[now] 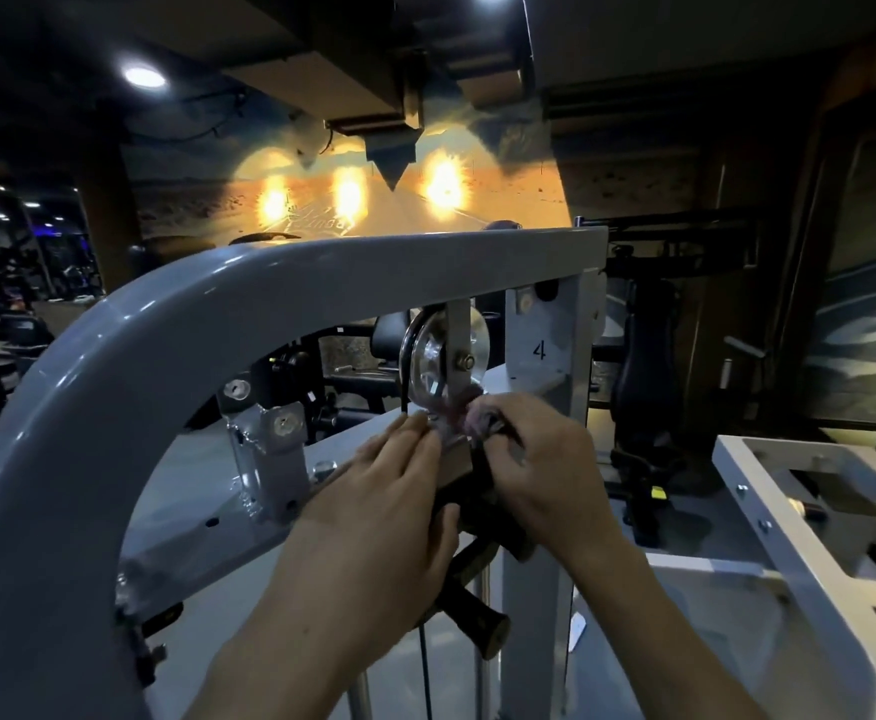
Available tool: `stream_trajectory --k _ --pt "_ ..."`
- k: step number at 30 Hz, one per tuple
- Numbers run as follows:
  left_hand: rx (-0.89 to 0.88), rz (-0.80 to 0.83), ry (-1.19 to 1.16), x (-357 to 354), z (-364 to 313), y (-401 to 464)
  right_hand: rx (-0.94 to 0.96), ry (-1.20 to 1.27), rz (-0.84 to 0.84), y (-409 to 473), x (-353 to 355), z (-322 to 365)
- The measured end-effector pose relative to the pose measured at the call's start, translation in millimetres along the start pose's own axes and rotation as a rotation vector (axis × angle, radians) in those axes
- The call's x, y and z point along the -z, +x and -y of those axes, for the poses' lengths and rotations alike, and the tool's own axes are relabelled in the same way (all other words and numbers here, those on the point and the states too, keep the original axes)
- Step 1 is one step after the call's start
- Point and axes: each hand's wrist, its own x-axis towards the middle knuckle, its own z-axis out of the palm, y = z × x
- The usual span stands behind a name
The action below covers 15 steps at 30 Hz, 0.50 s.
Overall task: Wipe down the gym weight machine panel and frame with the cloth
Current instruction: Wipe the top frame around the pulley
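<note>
The grey curved frame of the weight machine arches across the view, with a clear pulley wheel and its black cable hanging under the top bar. Just below the pulley, my right hand pinches a small pinkish cloth against the pulley bracket. My left hand lies beside it, fingers extended and touching the bracket's lower edge. A grey upright panel marked "4" stands right behind the hands. Most of the cloth is hidden by my fingers.
A black handle with a brown end cap hangs below my hands. A white machine frame stands at the right. Dark benches and other gym equipment fill the background, under a lit orange wall mural.
</note>
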Motion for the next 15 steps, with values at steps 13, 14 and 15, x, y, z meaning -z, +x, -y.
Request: stream_trajectory --k 13,14,15 --pt "-0.041 -0.021 0.033 -12 0 7 -0.244 -0.161 0.184 58 16 -55" --pt "-0.038 -0.028 0.030 -14 0 8 -0.199 -0.127 0.231 52 17 -47" --pt "-0.029 -0.038 0.035 -18 1 8 -0.150 -0.115 0.268 46 19 -37"
